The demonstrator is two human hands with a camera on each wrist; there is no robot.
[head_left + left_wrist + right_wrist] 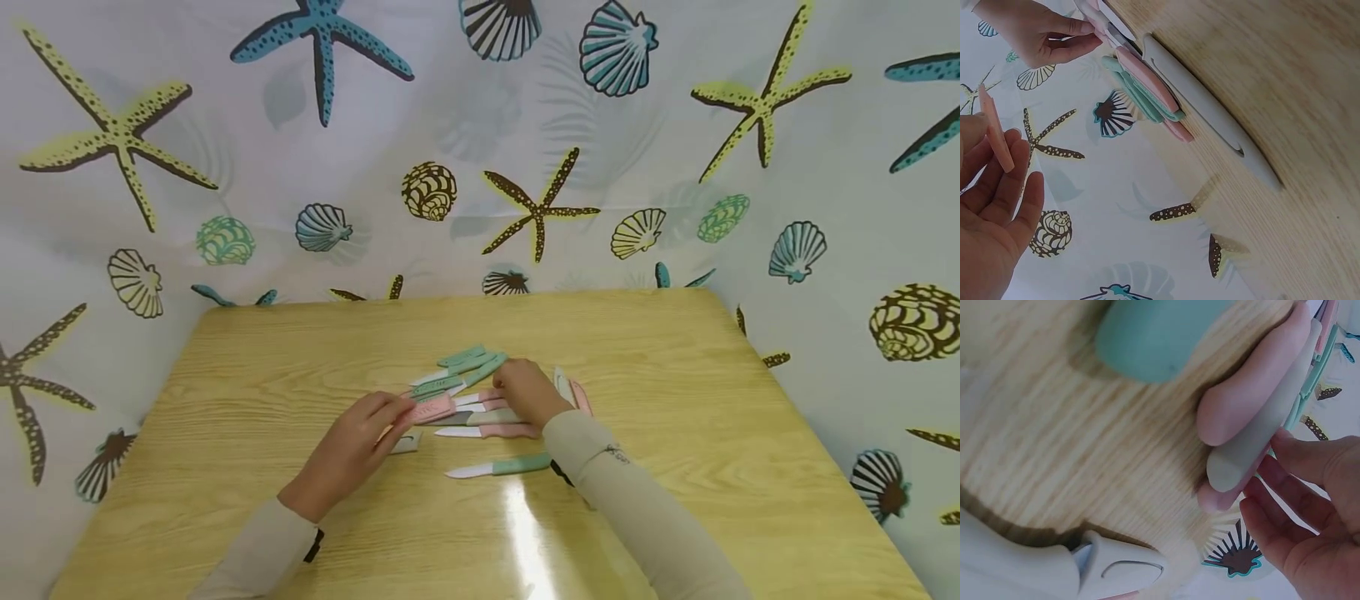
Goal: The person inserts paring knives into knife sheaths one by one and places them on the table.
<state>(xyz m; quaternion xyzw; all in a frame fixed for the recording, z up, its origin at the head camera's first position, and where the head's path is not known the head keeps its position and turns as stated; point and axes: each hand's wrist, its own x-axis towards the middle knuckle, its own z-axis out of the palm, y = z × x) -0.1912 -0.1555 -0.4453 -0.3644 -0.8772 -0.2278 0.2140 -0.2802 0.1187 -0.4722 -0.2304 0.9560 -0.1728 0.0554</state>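
A flat pink blade sheath (433, 408) is pinched between the thumb and fingers of my left hand (363, 437), held over the left side of a knife pile. In the left wrist view the sheath (997, 134) appears edge-on. At the pile's right side, my right hand (528, 392) grips the handle of a pink knife (1213, 499). A grey-handled knife (1235, 462) lies close alongside it, and another pink-handled knife (510, 431) is nearer me. Closest to me lies a green-handled knife (517, 464) with a white blade.
Green knives and sheaths (465, 362) cluster at the pile's far side. A grey piece (407, 442) lies under my left fingers. Right of my right hand are a grey tool (562, 385) and a pink one (581, 398). Patterned cloth (450, 167) surrounds the wooden table (262, 375).
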